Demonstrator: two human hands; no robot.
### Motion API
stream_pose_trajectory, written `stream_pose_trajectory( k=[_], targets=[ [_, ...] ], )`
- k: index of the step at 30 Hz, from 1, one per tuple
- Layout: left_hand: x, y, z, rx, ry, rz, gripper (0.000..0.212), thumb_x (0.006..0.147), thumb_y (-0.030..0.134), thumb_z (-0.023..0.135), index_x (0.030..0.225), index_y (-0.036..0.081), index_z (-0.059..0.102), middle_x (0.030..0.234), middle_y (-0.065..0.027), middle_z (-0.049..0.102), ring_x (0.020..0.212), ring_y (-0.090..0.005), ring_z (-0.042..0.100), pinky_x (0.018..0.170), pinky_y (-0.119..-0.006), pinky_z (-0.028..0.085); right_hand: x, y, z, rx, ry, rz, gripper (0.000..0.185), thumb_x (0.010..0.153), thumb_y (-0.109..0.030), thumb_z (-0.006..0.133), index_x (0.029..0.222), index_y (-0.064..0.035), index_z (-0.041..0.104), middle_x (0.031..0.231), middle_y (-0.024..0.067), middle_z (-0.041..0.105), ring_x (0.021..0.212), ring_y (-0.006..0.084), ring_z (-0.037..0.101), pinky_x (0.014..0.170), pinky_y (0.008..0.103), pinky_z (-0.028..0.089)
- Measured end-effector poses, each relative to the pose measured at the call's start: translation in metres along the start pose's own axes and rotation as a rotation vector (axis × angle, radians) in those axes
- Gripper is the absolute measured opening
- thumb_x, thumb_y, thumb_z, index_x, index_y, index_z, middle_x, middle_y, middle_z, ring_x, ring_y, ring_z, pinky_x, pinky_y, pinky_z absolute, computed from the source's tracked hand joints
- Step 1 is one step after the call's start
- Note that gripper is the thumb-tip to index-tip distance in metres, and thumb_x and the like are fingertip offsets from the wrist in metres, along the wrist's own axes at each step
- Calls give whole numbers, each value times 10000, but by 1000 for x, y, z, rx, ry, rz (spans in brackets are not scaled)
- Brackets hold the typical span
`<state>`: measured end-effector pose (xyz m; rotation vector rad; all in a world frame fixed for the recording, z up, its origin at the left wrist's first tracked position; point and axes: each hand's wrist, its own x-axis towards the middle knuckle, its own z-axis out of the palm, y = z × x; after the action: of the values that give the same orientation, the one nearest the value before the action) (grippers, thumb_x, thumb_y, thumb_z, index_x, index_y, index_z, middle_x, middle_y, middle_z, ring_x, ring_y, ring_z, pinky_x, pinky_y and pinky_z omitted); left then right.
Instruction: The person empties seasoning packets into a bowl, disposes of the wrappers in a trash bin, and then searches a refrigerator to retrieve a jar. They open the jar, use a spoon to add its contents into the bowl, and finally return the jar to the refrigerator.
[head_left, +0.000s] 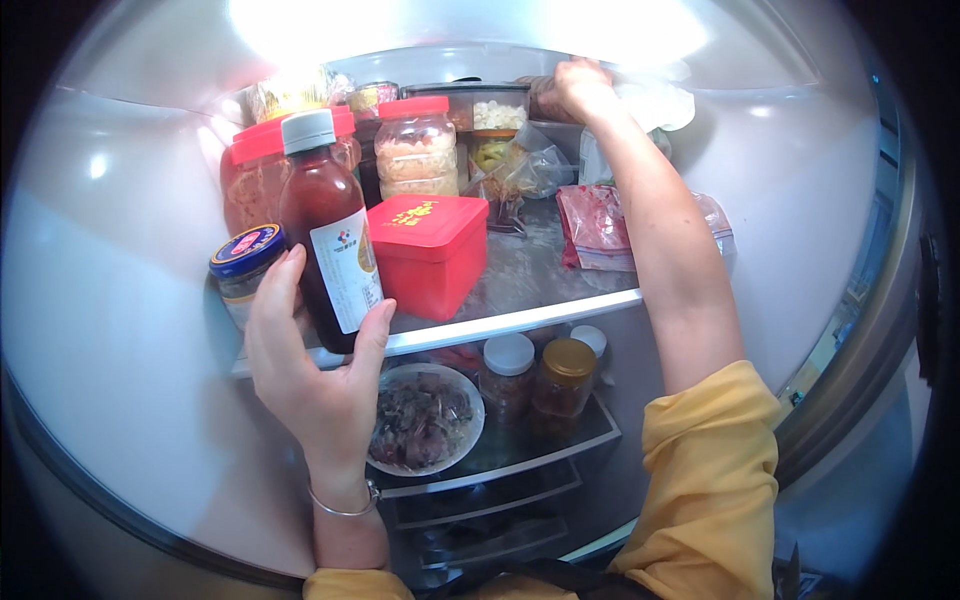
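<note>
My left hand (315, 367) is around the lower part of a dark brown bottle (319, 195) with a pale screw cap and a white label. The thumb is on its right side and the fingers are on its left. The bottle leans slightly and overlaps the front edge of the upper refrigerator shelf (517, 322). Close by the fingers stands a glass jar with a blue lid (247, 251). My right hand (585, 86) reaches to the back of that shelf, beside a white plastic bag (652, 105) and a brownish item (544, 97). Its fingers are partly hidden, so its grip is unclear.
A red lidded box (435, 255) sits beside the bottle. Behind are red-lidded jars (416, 150), a dark-rimmed clear container (499, 112) and plastic bags (536, 165). Red food in a zip bag (596, 229) lies near my right forearm. Below are a covered bowl (427, 420) and jars (566, 375).
</note>
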<state>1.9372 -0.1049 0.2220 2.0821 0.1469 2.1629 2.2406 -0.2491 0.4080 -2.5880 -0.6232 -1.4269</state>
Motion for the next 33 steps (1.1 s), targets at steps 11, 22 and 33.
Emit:
stream_pose_trajectory(
  k=[11,22,33],
  targets=[
    [-7,38,9,-358,-70,-55,618,626,87,782,1179,36,509,1153,-151,534,1032,-275,543,807,-334,467,-4,20,-21,203,26,-251,477,672,-235,732,1068,-7,596,1006,194,622,958,305,593,849,364,461],
    [8,94,47,-140,-342,83,698,611,135,769,1231,144,449,1035,-159,449,876,-321,528,726,-390,471,-36,-65,-53,1003,-259,-344,457,922,-444,444,1121,-55,579,1061,76,589,993,168,519,883,297,419],
    [14,116,56,191,-301,303,532,730,156,625,1233,126,452,866,-115,502,706,-222,531,542,-267,459,-38,-4,-72,1043,-441,-77,504,828,-502,569,1027,-40,605,957,69,628,803,132,571,747,258,471]
  ],
)
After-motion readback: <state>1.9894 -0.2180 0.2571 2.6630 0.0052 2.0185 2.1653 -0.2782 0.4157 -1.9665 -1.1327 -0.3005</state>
